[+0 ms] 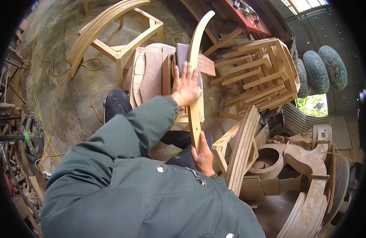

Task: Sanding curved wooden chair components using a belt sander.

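Note:
A long curved wooden slat (195, 51) runs from my lap up toward the top middle of the view. My left hand (186, 85) lies flat against the slat with spread fingers, pressing a dark sheet of sandpaper (181, 55) to the wood. My right hand (203, 156) grips the slat's lower end near my body. A rounded wooden seat panel (149, 71) lies under the slat, left of my left hand. My green jacket sleeve (123, 139) fills the lower left.
An unfinished chair frame (123, 43) with a curved top rail stands at the upper left. Stacked slatted chair backs (262, 73) are at the right. Curved wooden parts (306, 186) and slats (242, 146) pile at the lower right. A yellow cable (52, 95) crosses the concrete floor.

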Demonstrator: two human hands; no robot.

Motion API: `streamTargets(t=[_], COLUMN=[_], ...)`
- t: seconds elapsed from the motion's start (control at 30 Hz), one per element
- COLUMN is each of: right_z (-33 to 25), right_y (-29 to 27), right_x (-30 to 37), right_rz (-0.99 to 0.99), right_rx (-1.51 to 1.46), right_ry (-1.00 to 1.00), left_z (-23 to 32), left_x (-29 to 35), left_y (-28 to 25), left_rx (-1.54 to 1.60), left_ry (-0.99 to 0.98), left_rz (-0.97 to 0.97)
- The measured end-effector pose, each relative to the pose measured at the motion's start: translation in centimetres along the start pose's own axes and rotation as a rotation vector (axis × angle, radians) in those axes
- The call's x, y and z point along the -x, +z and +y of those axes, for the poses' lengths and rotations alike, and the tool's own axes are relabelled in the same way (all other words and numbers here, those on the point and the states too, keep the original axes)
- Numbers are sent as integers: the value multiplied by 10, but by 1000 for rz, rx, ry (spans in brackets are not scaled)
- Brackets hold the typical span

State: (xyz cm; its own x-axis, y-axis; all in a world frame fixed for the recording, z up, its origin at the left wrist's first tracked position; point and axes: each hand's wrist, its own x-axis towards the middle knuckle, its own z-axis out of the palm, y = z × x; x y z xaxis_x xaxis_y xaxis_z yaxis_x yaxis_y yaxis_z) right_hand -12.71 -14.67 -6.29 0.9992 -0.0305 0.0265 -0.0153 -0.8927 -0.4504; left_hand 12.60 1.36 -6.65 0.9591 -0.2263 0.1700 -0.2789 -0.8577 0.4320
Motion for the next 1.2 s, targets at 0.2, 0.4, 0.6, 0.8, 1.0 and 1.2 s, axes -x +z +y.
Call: streamTargets(t=[0.2, 0.4, 0.6, 0.8, 1.0, 1.2], right_z=[53, 49, 16, -2, -18, -6], right_y=[-32, -38, -14, 3, 17, 8], right_x=[115, 103, -13, -139, -211, -184], right_rz=[-53, 32, 129, 168, 136, 149], right_rx=[22, -13, 65, 137, 212, 148], right_ry=[-23, -69, -167, -237, -199, -269], left_z=[40, 27, -30, -88, -125, -110], left_x=[88, 43, -70, -185, -250, -222], left_y=[7, 15, 9, -3, -16, -27], left_rx=[82, 39, -64, -89, -169, -188], left_ry=[87, 42, 60, -17, -51, -105], left_rz=[59, 79, 75, 73, 65, 2])
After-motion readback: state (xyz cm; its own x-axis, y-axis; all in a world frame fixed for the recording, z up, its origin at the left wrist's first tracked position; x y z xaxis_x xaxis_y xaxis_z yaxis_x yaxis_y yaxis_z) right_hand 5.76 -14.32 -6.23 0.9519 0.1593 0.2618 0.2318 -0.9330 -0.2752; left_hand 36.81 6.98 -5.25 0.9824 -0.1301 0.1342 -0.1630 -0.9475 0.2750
